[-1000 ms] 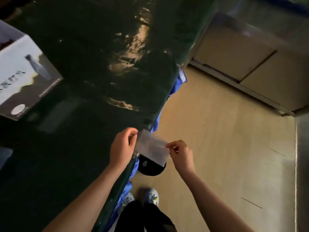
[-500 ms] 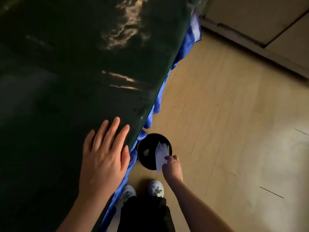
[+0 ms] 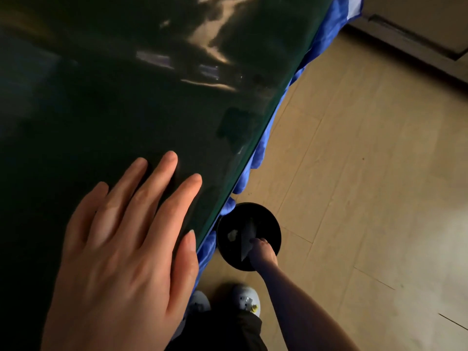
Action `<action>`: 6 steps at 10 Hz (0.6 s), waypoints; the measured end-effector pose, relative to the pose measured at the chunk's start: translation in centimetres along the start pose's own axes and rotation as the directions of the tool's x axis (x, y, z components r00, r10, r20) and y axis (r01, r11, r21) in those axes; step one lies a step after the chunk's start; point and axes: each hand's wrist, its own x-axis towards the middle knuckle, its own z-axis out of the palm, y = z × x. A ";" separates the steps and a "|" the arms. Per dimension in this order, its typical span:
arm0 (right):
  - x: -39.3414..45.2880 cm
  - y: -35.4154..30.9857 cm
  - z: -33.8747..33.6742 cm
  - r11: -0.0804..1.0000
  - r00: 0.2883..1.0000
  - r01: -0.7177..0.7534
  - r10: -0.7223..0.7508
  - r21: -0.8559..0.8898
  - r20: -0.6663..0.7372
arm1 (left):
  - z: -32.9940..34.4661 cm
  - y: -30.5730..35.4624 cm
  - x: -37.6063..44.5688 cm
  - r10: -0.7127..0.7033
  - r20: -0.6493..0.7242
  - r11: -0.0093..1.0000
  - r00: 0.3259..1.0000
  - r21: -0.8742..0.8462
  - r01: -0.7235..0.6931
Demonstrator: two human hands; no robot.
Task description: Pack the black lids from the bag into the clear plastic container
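Down over the dim bin [image 3: 268,224], right hand [image 3: 260,252] pinching a shadowed clear wrapper [image 3: 247,236]; left hand [image 3: 126,249] flat, empty.

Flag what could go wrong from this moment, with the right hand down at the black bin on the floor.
1. The right hand pinches a thin clear sheet over the black bin; released off-centre, it might land on the floor.
2. The left hand lies flat by the edge of the glossy tabletop; if it bears weight, it could slip.
3. Dim light makes the bin's contents hard to judge.
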 end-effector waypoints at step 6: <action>-11.5 -2.3 -7.7 0.986 0.985 0.098 -0.077 0.136 -0.153 | -1.8 0.2 0.0 -0.071 0.096 0.997 0.993 0.007 0.071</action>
